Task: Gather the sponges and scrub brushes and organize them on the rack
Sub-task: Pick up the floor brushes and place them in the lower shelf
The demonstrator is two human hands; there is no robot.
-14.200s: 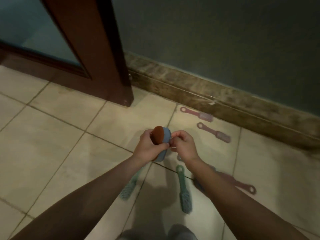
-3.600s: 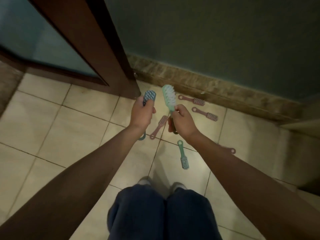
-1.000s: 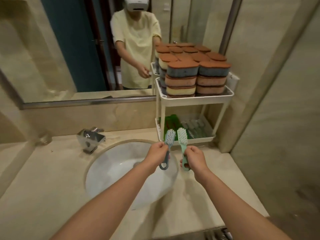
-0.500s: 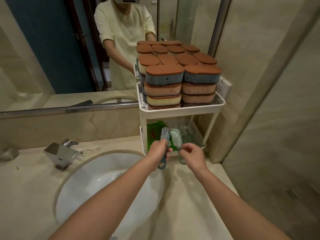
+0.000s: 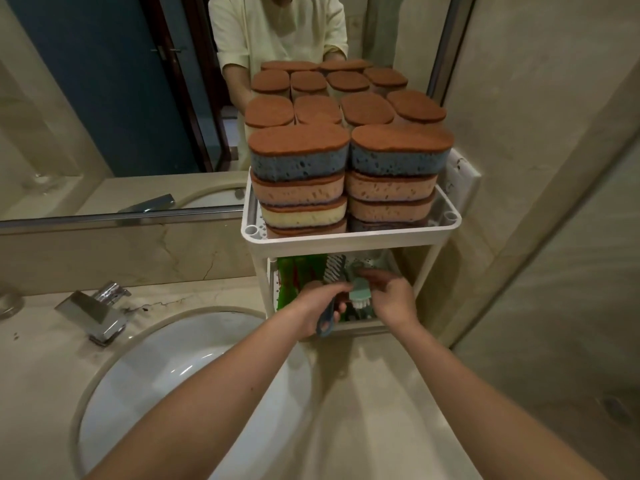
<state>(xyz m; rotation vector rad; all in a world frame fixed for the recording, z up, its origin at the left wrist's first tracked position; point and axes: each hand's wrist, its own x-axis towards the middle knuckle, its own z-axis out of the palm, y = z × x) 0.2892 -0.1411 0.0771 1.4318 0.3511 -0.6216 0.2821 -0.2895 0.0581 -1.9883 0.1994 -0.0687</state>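
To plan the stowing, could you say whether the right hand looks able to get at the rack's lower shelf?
Likely yes: the right hand, gripping the mint brush, is at the open front of the lower shelf; only the left hand and blue brush crowd it.

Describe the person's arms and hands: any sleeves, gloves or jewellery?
The left forearm and right forearm are bare to the frame edge, with no sleeves. The left hand and right hand wear no gloves; no watch or bracelet shows. The wall mirror reflects a pale yellow short-sleeved top.
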